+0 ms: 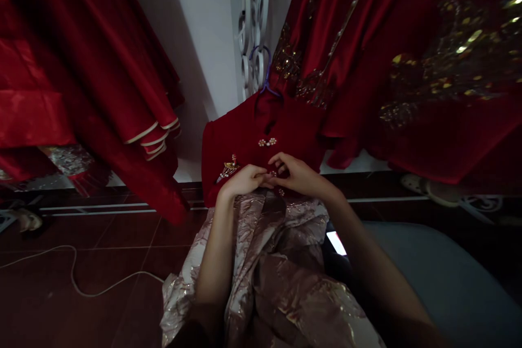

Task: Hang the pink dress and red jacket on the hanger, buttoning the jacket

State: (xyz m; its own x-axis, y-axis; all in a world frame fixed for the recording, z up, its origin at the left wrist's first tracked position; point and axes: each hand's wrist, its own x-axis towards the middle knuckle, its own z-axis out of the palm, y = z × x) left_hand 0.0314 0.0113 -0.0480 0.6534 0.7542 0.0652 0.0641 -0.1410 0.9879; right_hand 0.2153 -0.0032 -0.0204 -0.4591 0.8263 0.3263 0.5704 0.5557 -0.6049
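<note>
A red jacket (pixel 232 133) hangs on a purple hanger (pixel 268 73) in front of me, with jewelled flower clasps (pixel 267 142) down its front and a gold brooch (pixel 230 166) on one side. My left hand (pixel 247 179) is closed at the jacket's front edge, its fingers pinched together by a lower clasp. From the other side my right hand (pixel 297 175) meets it, fingers bent and thumb pressed in at the same spot. The fingers partly hide that clasp. Across my lap, below the jacket, lies a shiny pinkish patterned fabric (pixel 293 288).
Red garments (pixel 101 54) hang on the left, and red ones with gold sequins (pixel 457 60) on the right. A white scrolled metal rack (pixel 246 27) holds the hanger. A lit phone screen (pixel 336 243) and a grey seat (pixel 428 272) are at right; a white cable (pixel 75 277) crosses the tiles.
</note>
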